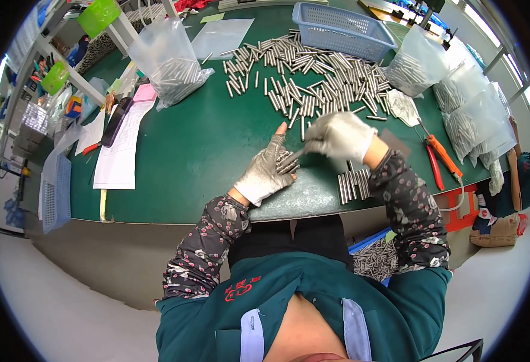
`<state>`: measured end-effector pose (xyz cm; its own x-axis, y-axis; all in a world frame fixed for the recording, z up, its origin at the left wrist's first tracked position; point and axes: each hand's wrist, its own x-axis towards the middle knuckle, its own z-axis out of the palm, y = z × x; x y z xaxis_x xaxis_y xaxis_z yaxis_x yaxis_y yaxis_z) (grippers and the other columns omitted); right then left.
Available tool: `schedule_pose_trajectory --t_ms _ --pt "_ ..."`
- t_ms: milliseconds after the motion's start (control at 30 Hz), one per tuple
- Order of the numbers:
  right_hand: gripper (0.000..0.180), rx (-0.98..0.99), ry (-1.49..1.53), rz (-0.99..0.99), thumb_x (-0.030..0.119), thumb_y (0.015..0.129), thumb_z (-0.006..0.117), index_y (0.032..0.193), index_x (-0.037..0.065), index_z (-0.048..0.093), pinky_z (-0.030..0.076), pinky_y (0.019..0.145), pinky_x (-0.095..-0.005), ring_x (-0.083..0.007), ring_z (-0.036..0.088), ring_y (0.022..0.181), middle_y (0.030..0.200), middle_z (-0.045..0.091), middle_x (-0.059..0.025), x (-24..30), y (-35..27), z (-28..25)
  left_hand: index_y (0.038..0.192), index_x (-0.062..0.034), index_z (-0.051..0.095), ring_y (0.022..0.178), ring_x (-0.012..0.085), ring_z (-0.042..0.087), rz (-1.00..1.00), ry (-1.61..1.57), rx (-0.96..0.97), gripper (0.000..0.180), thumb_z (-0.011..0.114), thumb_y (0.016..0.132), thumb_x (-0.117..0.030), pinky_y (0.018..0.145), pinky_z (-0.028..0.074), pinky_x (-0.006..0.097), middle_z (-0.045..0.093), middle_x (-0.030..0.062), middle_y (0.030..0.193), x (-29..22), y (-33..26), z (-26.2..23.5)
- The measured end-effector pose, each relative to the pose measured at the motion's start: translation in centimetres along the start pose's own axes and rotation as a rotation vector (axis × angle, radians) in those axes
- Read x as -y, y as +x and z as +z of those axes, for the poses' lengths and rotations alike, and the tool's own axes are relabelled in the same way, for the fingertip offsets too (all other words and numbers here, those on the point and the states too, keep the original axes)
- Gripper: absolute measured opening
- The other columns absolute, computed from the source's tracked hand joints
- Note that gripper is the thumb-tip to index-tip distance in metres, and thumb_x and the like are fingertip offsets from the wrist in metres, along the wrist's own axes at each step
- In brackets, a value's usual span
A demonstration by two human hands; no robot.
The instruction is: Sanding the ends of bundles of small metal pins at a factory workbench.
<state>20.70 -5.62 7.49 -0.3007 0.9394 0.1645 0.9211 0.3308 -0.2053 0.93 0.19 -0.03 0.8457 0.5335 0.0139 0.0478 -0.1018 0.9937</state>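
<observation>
Green table (205, 151): left hand (268, 172) cups a few rods (286, 161) so they stay bundled, right hand (340, 136) pinches one, pile (313, 72) just beyond.

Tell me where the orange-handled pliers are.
In the head view, the orange-handled pliers lie on the green table at the person's right, just beyond the right hand, beside the clear bags of metal rods.

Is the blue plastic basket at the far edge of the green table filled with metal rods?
No. The blue plastic basket looks empty, while the loose metal rods lie spread on the green table in front of it.
</observation>
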Motion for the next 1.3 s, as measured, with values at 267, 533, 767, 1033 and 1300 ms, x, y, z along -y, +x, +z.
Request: schedule_pose_trajectory --t_ms 267,533,767,1033,1300 --pt "0.023 0.065 0.109 0.066 0.033 0.078 0.059 0.081 0.011 0.067 0.049 0.065 -0.0362 -0.0266 0.062 0.072 0.078 0.065 -0.0078 -0.6 -0.1 0.2 0.144 -0.016 0.001 0.074 0.0089 0.045 0.027 0.052 -0.006 0.101 0.061 0.067 0.012 0.075 0.04 0.021 0.043 -0.0013 0.081 0.2 0.1 -0.3" --pt "0.022 0.05 0.137 0.053 0.032 0.078 0.059 0.082 0.012 0.068 0.049 0.065 -0.036 -0.0267 0.062 0.071 0.077 0.065 -0.0068 -0.7 -0.4 0.5 0.144 -0.0161 0.004 0.075 0.0089 0.045 0.027 0.021 0.0 0.1 0.06 0.067 0.013 0.074 0.041 0.021 0.044 0.0001 0.084 0.4 0.2 -0.3" --pt "0.021 0.026 0.206 0.025 0.031 0.078 0.061 0.082 0.011 0.067 0.049 0.066 -0.036 -0.027 0.062 0.071 0.078 0.065 -0.0082 -0.1 -1.1 0.7 0.144 -0.0163 0.004 0.074 0.0088 0.045 0.052 0.067 -0.004 0.099 0.059 0.068 0.014 0.073 0.041 0.022 0.044 0.0004 0.084 0.3 -0.1 -0.2" --pt "0.022 -0.011 0.24 0.039 0.032 0.077 0.059 0.082 0.012 0.068 0.05 0.062 -0.0369 -0.0262 0.063 0.068 0.075 0.065 -0.0082 -0.5 -1.3 0.5 0.144 -0.0156 0.007 0.076 0.0089 0.046 0.005 0.011 0.005 0.097 0.059 0.068 0.014 0.073 0.041 0.021 0.043 -0.0002 0.082 -0.5 -0.1 -0.1" --pt "0.025 0.105 0.269 0.197 0.036 0.079 0.059 0.084 0.014 0.069 0.05 0.067 -0.0354 -0.027 0.063 0.068 0.074 0.065 -0.0096 -0.1 -1.1 1.0 0.144 -0.0176 0.006 0.076 0.0092 0.046 0.05 0.008 0.007 0.1 0.06 0.067 0.015 0.073 0.041 0.021 0.04 -0.001 0.083 0.2 -0.2 -0.1"
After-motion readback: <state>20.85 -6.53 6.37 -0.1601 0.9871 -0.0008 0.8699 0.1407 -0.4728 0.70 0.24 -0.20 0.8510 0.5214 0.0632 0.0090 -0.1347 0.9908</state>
